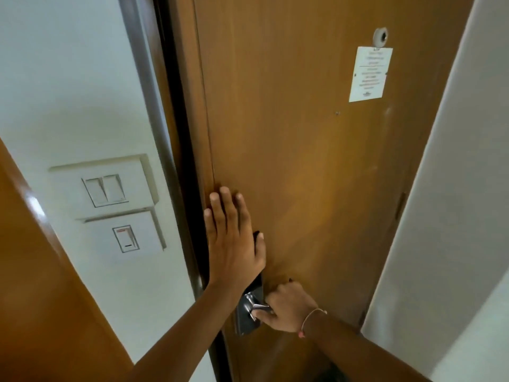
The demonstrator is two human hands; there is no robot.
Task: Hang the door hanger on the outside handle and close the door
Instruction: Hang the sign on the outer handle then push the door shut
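Seen from inside, the left hand presses flat, fingers spread wide, on the door by its frame, the right hand wraps the handle, so closing looks nearly finished, while the door hanger is out of sight, presumably outside.

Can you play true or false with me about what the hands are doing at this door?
1. The left hand lies flat against the wooden door. True.
2. The right hand is pressing a light switch. False: it grips the metal door handle.
3. A white paper notice hangs below the peephole. True.
4. The light switches are on the door. False: they sit on the white wall left of it.
5. The door hanger dangles from the handle in view. False: no hanger shows here.
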